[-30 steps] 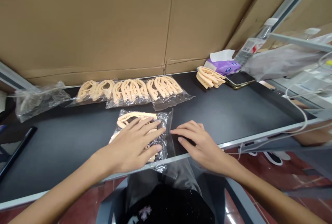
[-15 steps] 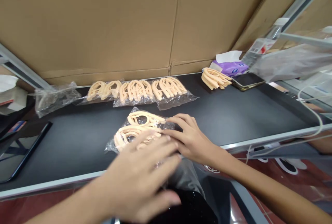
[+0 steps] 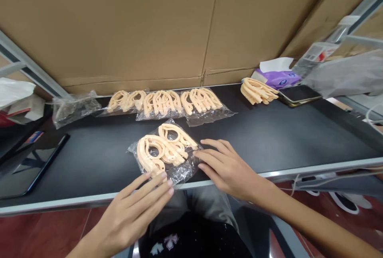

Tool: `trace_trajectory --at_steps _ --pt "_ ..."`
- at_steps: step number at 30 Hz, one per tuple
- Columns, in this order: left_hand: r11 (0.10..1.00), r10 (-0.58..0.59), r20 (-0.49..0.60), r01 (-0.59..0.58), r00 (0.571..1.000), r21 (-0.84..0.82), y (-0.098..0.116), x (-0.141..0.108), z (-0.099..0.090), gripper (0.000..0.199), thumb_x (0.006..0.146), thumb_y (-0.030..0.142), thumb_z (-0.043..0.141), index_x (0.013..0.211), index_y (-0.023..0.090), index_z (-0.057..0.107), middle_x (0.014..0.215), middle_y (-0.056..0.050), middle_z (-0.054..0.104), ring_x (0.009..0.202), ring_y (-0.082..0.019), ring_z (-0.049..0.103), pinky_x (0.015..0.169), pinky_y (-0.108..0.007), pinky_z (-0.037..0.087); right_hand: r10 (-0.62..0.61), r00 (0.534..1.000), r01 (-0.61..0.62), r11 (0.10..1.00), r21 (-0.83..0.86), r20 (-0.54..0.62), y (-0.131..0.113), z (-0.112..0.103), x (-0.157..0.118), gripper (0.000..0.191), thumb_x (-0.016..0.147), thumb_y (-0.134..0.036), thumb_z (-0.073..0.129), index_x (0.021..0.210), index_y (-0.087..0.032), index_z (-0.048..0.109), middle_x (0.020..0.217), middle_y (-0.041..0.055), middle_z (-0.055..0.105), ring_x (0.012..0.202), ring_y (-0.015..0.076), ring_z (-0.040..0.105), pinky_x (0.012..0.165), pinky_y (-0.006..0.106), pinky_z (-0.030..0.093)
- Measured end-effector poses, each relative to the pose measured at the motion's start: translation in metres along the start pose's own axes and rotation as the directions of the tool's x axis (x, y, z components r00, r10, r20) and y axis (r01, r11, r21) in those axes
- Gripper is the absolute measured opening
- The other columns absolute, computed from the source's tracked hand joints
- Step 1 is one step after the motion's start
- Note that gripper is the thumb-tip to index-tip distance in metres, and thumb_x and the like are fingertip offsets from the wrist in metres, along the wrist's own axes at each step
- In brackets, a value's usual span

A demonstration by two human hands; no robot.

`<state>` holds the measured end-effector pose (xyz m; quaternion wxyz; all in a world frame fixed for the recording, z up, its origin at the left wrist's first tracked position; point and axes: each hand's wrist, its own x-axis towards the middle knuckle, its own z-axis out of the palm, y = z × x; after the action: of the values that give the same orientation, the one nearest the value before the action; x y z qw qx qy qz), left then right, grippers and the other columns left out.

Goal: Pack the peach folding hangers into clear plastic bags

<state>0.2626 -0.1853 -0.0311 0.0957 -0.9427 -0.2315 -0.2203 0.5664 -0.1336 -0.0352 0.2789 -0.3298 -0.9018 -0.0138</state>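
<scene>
Your left hand (image 3: pixel 131 212) lay with fingers extended and unclosed at the near edge of a clear bag (image 3: pixel 184 172), while your right hand (image 3: pixel 229 166) had its fingertips at the bag's right edge; whether they pinched the film could not be told. The bag, filled with beige looped pieces (image 3: pixel 164 148), rested on the dark table (image 3: pixel 269 138) just beyond and between both hands. Farther beyond your grip lay a row of filled bags (image 3: pixel 163 104) and, past your right hand, a loose stack (image 3: pixel 259 91) of similar pieces.
</scene>
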Motion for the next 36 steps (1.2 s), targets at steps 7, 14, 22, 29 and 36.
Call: trace_trajectory --at_steps 7,14,22,29,36 --pt "0.959 -0.284 -0.100 0.280 0.954 -0.050 -0.006 -0.044 -0.001 0.058 0.092 0.000 0.054 0.143 0.028 0.058 0.143 -0.007 0.063 0.138 -0.030 0.053 0.106 -0.049 0.054 -0.096 0.995 0.094 0.993 0.071 0.022 -0.014 0.007 0.008 0.019 0.100 -0.019 0.054 0.104 -0.012 0.072 0.101 0.0109 0.072 0.122 0.0279 0.058 0.102 0.045 0.047" --pt "0.821 -0.564 -0.138 0.571 0.814 0.017 -0.033 -0.096 -0.038 0.065 0.086 0.016 0.062 0.136 0.058 0.059 0.141 0.003 0.064 0.130 -0.041 0.054 0.107 -0.068 0.039 -0.242 0.951 0.212 0.963 0.167 0.192 -0.043 0.029 0.065 0.024 0.100 -0.023 0.052 0.098 -0.011 0.073 0.099 0.0124 0.069 0.110 0.0247 0.060 0.102 0.039 0.049" --pt "0.668 -0.735 -0.057 0.736 0.676 0.109 -0.091 -0.125 -0.057 0.033 0.098 0.030 0.054 0.122 0.045 0.072 0.142 0.001 0.064 0.135 -0.037 0.047 0.112 -0.066 0.026 -0.263 0.949 0.254 0.965 0.068 0.177 -0.042 0.090 0.139 0.025 0.102 -0.021 0.048 0.095 -0.014 0.072 0.110 0.0113 0.068 0.114 0.0247 0.055 0.096 0.040 0.042" --pt "0.657 -0.753 0.021 0.754 0.657 -0.029 -0.110 -0.093 -0.089 0.027 0.101 0.037 0.050 0.114 0.031 0.073 0.156 0.003 0.049 0.142 -0.031 0.044 0.119 -0.053 0.030 -0.211 0.962 0.207 0.978 0.038 0.175 -0.045 0.097 0.149 0.028 0.104 -0.024 0.046 0.095 -0.014 0.070 0.108 0.0111 0.065 0.109 0.0247 0.054 0.090 0.040 0.038" --pt "0.734 -0.666 0.074 0.635 0.742 0.241 -0.108 -0.052 -0.054 0.036 0.104 0.036 0.047 0.130 0.020 0.066 0.147 -0.013 0.057 0.138 -0.036 0.048 0.115 -0.059 0.032 -0.201 0.968 0.196 0.979 0.049 0.149 -0.053 0.098 0.143 0.026 0.102 -0.023 0.046 0.099 -0.012 0.069 0.110 0.0146 0.064 0.110 0.0264 0.052 0.090 0.040 0.038"
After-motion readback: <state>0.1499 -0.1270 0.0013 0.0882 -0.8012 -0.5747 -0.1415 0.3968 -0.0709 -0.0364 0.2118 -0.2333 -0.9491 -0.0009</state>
